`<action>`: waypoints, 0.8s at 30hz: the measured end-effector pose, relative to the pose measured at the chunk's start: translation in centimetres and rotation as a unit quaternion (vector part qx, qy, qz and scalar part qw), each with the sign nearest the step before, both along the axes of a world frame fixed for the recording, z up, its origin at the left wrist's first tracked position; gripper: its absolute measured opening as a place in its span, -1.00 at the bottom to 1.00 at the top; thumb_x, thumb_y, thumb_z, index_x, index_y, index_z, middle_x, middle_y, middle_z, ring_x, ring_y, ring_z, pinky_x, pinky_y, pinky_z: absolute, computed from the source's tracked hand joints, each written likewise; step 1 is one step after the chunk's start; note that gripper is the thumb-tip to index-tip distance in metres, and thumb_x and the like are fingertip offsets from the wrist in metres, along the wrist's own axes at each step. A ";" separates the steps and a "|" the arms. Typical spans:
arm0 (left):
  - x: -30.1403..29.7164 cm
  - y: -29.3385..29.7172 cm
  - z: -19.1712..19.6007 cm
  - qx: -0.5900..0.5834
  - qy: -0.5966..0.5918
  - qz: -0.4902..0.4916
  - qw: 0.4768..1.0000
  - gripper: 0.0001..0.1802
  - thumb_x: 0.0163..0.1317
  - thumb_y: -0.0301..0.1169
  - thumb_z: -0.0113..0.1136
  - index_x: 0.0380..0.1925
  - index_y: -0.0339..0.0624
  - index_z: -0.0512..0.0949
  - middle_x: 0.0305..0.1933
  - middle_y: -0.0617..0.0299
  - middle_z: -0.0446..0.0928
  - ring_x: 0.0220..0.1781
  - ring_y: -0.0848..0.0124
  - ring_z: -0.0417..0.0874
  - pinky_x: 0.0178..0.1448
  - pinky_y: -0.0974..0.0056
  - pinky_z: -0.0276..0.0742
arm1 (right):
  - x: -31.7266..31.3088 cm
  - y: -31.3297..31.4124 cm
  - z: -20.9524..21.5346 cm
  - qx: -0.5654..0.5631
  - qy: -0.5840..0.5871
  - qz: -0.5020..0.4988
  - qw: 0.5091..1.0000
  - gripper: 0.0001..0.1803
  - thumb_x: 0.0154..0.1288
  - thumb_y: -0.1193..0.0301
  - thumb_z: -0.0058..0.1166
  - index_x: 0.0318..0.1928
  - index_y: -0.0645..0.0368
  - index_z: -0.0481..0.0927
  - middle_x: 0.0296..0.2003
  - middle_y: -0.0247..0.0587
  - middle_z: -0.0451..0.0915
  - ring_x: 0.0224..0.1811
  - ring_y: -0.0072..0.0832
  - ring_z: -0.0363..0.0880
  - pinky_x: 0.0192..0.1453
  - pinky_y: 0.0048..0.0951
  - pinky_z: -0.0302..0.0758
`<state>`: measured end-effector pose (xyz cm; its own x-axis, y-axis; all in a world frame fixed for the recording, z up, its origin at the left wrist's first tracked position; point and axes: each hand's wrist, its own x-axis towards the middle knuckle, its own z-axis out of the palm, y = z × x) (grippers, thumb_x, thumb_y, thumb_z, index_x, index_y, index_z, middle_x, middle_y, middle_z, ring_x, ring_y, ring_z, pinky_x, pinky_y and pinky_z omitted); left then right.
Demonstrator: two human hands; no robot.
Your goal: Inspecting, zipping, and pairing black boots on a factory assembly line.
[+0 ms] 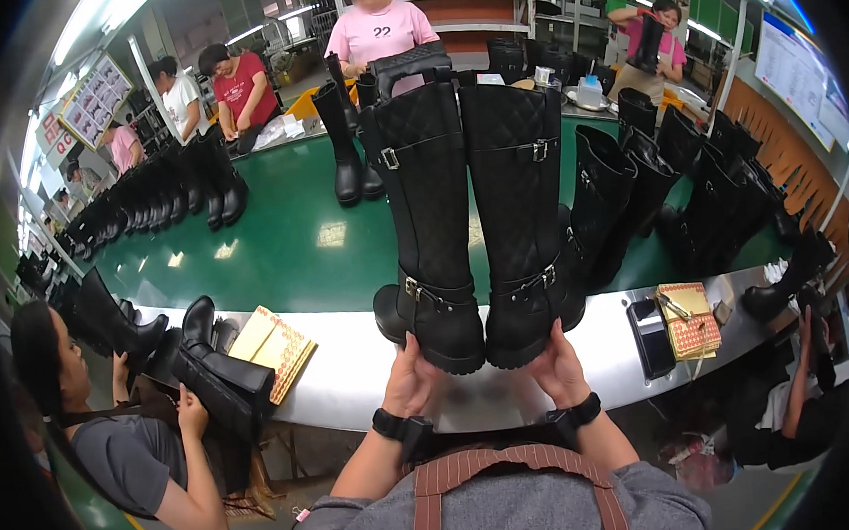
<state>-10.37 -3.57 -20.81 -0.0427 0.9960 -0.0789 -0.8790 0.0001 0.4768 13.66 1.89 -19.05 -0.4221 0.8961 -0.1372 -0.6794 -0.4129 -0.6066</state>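
Observation:
Two tall black boots stand side by side in front of me, their lower ends close together over the metal table edge. Both have quilted shafts, with buckled straps near the top and at the ankle. My left hand (pixel 410 379) grips the foot of the left boot (pixel 428 198), its thumb up along the side. In the same way, my right hand (pixel 558 365) holds the foot of the right boot (pixel 514 190). The soles hide part of my fingers. Each wrist wears a black band.
A green work surface (pixel 281 233) with a metal front edge (pixel 353 363) curves around me. Black boots (pixel 620 190) crowd the right; more (pixel 156 191) line the left. Yellow sticker sheets (pixel 275 347), a black tray (pixel 649 338) and a yellow pad (pixel 689 315) lie nearby. Co-workers (pixel 134 458) handle boots on both sides.

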 end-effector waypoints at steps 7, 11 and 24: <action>0.1 0.0 -0.2 0.027 -0.008 -0.015 0.999 -0.31 0.37 -0.11 0.07 0.40 -0.04 0.06 0.43 0.14 0.21 0.43 0.18 0.27 0.44 -0.02 0.24 | 0.3 -0.1 -0.2 0.021 0.033 -0.023 0.999 -0.41 0.48 0.05 -0.14 0.33 0.16 0.24 0.28 -0.17 0.38 0.30 -0.27 0.38 0.34 -0.18 0.35; 0.4 0.1 0.0 0.024 0.002 0.004 1.000 -0.33 0.38 -0.12 0.06 0.39 -0.01 0.08 0.39 0.16 0.27 0.38 0.20 0.34 0.38 0.00 0.32 | 0.1 0.0 0.3 0.031 0.022 -0.021 0.999 -0.34 0.49 0.01 -0.23 0.41 0.15 0.11 0.36 -0.13 0.26 0.40 -0.20 0.24 0.48 -0.10 0.15; 0.1 0.3 -0.1 0.002 0.016 0.026 1.000 -0.43 0.43 -0.11 0.00 0.34 -0.06 0.19 0.34 0.23 0.36 0.31 0.26 0.41 0.34 0.07 0.34 | -0.2 -0.1 0.9 0.024 0.016 -0.035 0.999 -0.43 0.48 0.04 -0.15 0.31 0.13 0.29 0.23 -0.19 0.43 0.23 -0.36 0.44 0.30 -0.23 0.36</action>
